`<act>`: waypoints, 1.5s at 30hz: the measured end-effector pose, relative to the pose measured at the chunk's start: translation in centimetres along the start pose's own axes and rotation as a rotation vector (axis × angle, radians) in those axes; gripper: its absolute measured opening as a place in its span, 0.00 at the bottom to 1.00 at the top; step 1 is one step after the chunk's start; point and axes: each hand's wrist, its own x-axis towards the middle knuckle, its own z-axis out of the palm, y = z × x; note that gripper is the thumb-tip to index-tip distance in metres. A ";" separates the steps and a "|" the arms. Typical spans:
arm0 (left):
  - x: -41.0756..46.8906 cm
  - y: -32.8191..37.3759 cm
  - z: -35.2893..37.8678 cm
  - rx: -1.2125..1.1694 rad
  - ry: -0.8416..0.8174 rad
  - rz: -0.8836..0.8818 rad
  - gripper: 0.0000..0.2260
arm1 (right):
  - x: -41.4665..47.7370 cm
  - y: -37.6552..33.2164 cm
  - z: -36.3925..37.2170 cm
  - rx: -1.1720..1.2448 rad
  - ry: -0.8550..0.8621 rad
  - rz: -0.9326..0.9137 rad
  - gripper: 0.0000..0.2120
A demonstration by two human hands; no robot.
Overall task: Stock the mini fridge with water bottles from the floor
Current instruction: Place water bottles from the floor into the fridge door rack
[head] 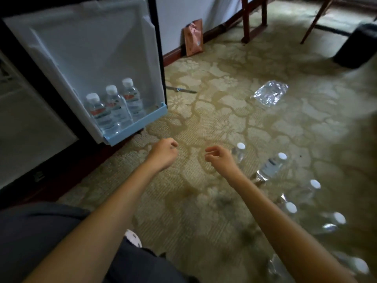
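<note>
Above the carpet [204, 201] my left hand [163, 154] and right hand [219, 157] hang empty, fingers loosely curled, so I should grip the nearest bottle [239, 152] around its body and stand it upright on the door shelf [140, 124].

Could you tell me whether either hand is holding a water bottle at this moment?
No, the left hand and right hand both hang empty above the carpet.

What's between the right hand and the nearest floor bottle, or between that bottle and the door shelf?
Nothing visible. The right hand is empty, just left of the nearest bottle, bare carpet between. From there to the door shelf only the empty left hand hovers over the carpet; three bottles fill the shelf's left part, leaving space at its right end.
</note>
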 end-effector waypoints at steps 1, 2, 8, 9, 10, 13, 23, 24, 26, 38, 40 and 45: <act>-1.0 0.3 1.6 -0.018 -0.033 -0.005 0.13 | -1.1 1.5 -0.6 -0.012 0.016 0.009 0.12; -1.8 0.6 3.2 -0.028 -0.068 -0.015 0.13 | -2.0 3.0 -1.1 -0.025 0.032 0.015 0.11; -4.2 2.1 10.6 -0.016 -0.200 -0.073 0.13 | -1.3 8.3 -5.0 -0.272 0.086 0.090 0.19; -4.1 2.3 11.2 -0.004 -0.216 -0.077 0.13 | -0.6 8.5 -5.6 -0.322 0.071 0.092 0.22; -3.8 2.6 11.9 0.006 -0.229 -0.079 0.13 | 0.3 8.7 -6.3 -0.375 0.054 0.083 0.24; -2.3 3.6 13.3 0.026 -0.251 -0.082 0.13 | 3.2 9.2 -7.7 -0.514 0.004 0.055 0.29; 3.3 3.8 13.8 -0.003 -0.263 -0.113 0.13 | 11.8 11.3 -6.0 -0.731 -0.072 0.129 0.33; 3.4 3.4 13.8 0.003 -0.272 -0.122 0.13 | 12.1 11.5 -5.9 -0.748 -0.069 0.112 0.30; 3.7 2.3 13.8 0.012 -0.277 -0.144 0.13 | 12.8 11.7 -5.6 -0.757 -0.028 0.052 0.23; 4.6 0.3 13.3 -0.010 -0.272 -0.171 0.13 | 12.4 12.4 -5.9 -0.733 0.035 0.010 0.19; 4.4 0.3 13.2 -0.014 -0.285 -0.153 0.14 | 11.4 12.4 -5.1 -0.741 -0.021 -0.037 0.16; 3.7 -0.5 11.5 -0.057 -0.274 -0.148 0.17 | 8.8 10.4 -3.4 -0.511 0.095 0.016 0.13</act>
